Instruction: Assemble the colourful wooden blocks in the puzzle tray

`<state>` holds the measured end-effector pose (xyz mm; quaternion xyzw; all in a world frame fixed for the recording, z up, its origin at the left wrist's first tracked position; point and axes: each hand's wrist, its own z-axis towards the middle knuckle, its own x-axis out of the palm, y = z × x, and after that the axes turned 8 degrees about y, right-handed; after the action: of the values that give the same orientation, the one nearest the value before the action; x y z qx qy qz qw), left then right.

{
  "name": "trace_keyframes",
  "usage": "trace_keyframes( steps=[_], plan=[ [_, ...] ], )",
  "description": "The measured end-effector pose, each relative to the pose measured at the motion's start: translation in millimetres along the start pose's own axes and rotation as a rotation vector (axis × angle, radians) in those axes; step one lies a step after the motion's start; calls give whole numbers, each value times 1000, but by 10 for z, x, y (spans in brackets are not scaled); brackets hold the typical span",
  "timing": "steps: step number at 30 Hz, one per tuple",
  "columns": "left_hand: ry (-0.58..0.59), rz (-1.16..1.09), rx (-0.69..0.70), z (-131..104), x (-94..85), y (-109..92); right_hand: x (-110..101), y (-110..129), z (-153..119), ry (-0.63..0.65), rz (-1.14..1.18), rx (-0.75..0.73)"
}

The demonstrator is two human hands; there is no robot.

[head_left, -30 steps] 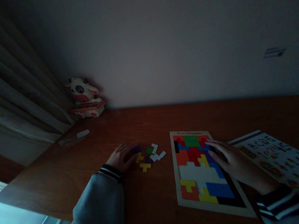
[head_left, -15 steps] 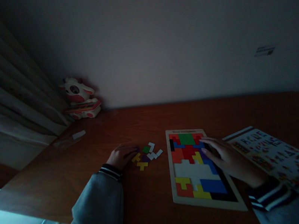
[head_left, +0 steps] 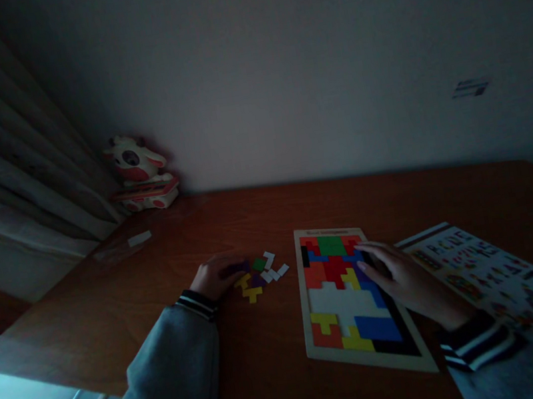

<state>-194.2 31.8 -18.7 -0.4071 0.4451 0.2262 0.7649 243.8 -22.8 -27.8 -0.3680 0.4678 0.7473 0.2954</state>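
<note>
At the left edge of the loose puzzle pieces, my left hand (head_left: pixel 215 277) has its fingers closed on a dark purple puzzle piece (head_left: pixel 237 268), partly covered by the fingers. Beside it lie yellow pieces (head_left: pixel 252 294), a green piece (head_left: pixel 259 264), another purple piece (head_left: pixel 258 280) and white pieces (head_left: pixel 270 259). The wooden puzzle board (head_left: pixel 304 301) holds many coloured pieces, with a pale bare area (head_left: pixel 331 302) left of its middle. Over the board's right side rests my right hand (head_left: pixel 394 273), open, fingers stretched apart across blue and purple pieces.
A printed picture sheet (head_left: pixel 502 283) lies right of the board, partly under my right forearm. A cow-shaped toy (head_left: pixel 141 175) stands at the back left of the brown table (head_left: pixel 248 209). Near it is a clear plastic wrapper (head_left: pixel 116 252). Curtains hang at left.
My left hand's fingers have drawn together, and a purple piece now shows between them. My right hand stays almost in place on the board.
</note>
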Motion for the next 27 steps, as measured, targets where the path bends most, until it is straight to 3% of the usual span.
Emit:
trace_keyframes(
  steps=[7, 15, 18, 21, 24, 27],
  plan=[
    [-11, -172, 5, 14, 17, -49, -9, 24, 0, 5, -2, 21],
    [7, -305, -190, 34, 16, -98, -16, 19, 2, 12, 3, 23],
    [-51, -353, -201, 67, 21, -190, -21, 44, 14, -13, 26, 21],
    [-134, -506, -155, 166, 94, -442, -44, 101, 30, -71, 57, 4],
    [-50, -650, -93, 339, 258, -833, -90, 206, 28, -90, 103, -14],
    [46, -700, 12, 540, 475, -1237, -129, 342, 5, -26, 169, -29]
  ],
)
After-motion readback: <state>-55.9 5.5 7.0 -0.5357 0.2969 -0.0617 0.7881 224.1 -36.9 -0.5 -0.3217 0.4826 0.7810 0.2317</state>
